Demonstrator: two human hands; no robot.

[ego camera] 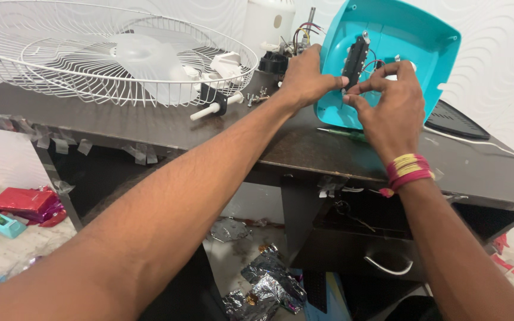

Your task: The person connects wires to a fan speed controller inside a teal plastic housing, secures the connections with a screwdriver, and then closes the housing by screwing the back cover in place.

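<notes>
A turquoise plastic fan cover (414,41) stands tilted on its edge on the dark table (150,128), hollow side toward me. A black switch block (355,59) with coloured wires sits inside it. My left hand (306,77) grips the cover's left edge, fingertips on the switch block. My right hand (391,101), with red and yellow threads at the wrist, pinches at the lower end of the block and its wires.
A white wire fan guard (49,65) holding a translucent blade (150,59) lies at the table's left. A white motor housing (269,21), a black knob and small screws (257,95) sit behind. A green screwdriver (340,132) and a drawer handle (388,267) are below; foil scraps litter the floor.
</notes>
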